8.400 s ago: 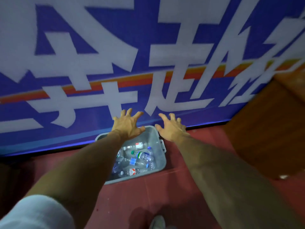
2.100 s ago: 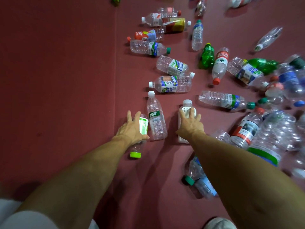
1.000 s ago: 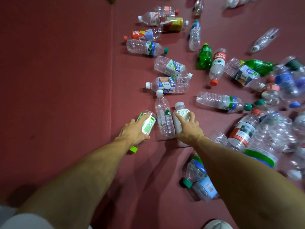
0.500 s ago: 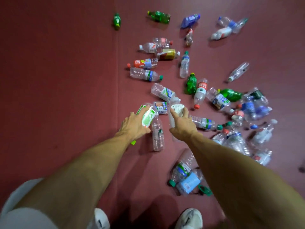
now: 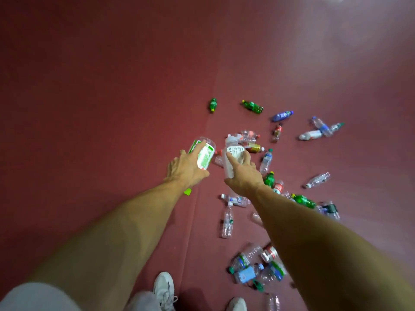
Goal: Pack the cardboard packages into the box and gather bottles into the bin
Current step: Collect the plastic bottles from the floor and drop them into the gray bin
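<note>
While other bottles (image 5: 226, 223) litter the floor, each hand, left (image 5: 187, 168) and right (image 5: 242, 173), grips one bottle.

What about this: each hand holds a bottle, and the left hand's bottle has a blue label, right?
Not blue: the head view shows the left hand gripping a green-and-white-labelled bottle. The rest stands: the right hand does hold a pale bottle.

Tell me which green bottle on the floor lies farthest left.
The small green bottle lying alone at the far-left edge of the scatter. The other green bottles all lie to its right.
</note>
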Demonstrator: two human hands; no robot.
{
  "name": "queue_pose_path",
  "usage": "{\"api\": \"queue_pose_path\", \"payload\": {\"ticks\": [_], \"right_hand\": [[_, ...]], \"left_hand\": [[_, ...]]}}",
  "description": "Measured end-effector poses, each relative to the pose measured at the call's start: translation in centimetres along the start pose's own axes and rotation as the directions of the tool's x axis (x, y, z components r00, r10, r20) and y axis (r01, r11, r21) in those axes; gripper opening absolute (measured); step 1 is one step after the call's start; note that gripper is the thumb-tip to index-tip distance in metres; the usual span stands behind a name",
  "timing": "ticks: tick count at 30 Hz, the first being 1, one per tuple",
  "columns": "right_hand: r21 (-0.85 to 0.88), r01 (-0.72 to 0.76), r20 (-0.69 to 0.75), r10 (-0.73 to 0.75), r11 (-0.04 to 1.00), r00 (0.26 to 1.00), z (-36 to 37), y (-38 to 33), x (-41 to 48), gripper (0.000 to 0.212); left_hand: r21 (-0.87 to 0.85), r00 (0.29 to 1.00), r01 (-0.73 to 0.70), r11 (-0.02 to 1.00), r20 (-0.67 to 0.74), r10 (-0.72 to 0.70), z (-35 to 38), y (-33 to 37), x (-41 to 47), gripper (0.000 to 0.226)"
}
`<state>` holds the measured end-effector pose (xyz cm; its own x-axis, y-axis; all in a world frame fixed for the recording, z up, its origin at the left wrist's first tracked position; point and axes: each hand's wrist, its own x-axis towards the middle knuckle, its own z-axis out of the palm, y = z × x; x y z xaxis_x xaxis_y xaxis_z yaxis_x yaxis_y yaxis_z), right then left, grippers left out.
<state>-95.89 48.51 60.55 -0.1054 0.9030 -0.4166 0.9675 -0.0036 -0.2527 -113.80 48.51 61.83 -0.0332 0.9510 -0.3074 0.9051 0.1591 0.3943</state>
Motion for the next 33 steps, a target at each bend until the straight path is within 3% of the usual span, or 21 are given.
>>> {"api": "queue_pose_path", "payload": {"ticks": [6,10,18,26,33], "right_hand": [[-0.067,0.201,-0.049,-0.204,0.977,0.978,-8.7,-5.8,-2.5,0.085],[-0.148,0.347,-0.043,-0.356,0.926,0.933,-12.9,-8.7,-5.0,0.08],[-0.21,0.631,0.027,-0.641,0.746,0.767,-14.3,-19.5,-12.0,0.077],[-0.24,0.852,0.157,-0.847,0.465,0.507,-9.2,-33.5,-24.1,0.077],[-0.169,0.976,0.329,-0.926,0.137,0.187,2.5,-43.8,-43.9,0.079]], "left_hand": [[-0.023,0.978,0.139,0.99,-0.157,-0.141,-10.0,-0.3,-5.0,0.092],[-0.086,0.919,0.254,0.963,-0.29,-0.268,-13.6,-0.9,-10.6,0.092],[-0.194,0.761,0.455,0.869,-0.423,-0.493,-18.2,-4.7,-23.1,0.088],[-0.356,0.485,0.655,0.667,-0.479,-0.731,-18.7,-12.8,-41.8,0.082],[-0.483,0.18,0.774,0.409,-0.451,-0.874,-15.5,-18.7,-64.8,0.085]]}}
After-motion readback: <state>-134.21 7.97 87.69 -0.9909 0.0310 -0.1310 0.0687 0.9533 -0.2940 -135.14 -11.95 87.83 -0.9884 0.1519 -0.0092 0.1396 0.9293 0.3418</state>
